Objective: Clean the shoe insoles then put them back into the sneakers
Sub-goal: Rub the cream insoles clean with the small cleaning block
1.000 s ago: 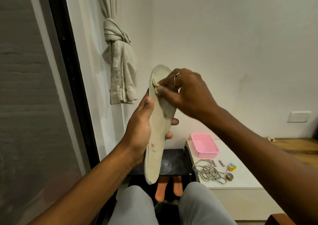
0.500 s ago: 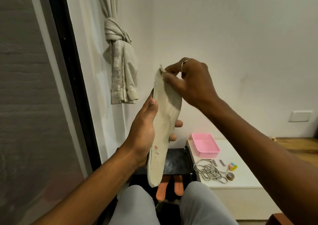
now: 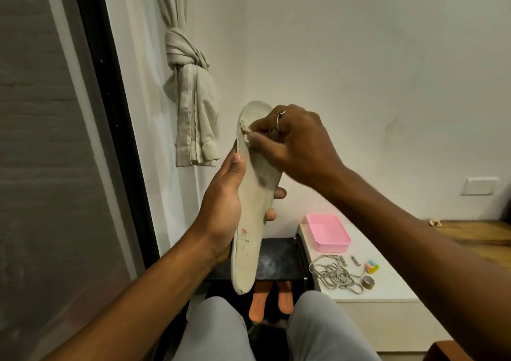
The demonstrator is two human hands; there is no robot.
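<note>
A: Step?
B: Cleaning. The left hand (image 3: 221,211) has its fingers clamped round the insole (image 3: 250,222), held upright above the knees (image 3: 221,330). The right hand (image 3: 293,139) pinches a small wad (image 3: 245,133) against its far end.
A: Next?
B: Probably a wipe toward the heel, keeping the grip firm. Sneakers out of view.

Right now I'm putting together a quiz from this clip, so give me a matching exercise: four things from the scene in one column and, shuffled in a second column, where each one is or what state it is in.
Column one
1. insole
2. pale wad
3. pink tray
4. knotted curtain

Column two
A. hangs beside the dark window frame
B. gripped upright by the left hand
C. sits on the white cabinet
D. pinched in the right hand against the insole

Pairs: 1-B, 2-D, 3-C, 4-A
</note>
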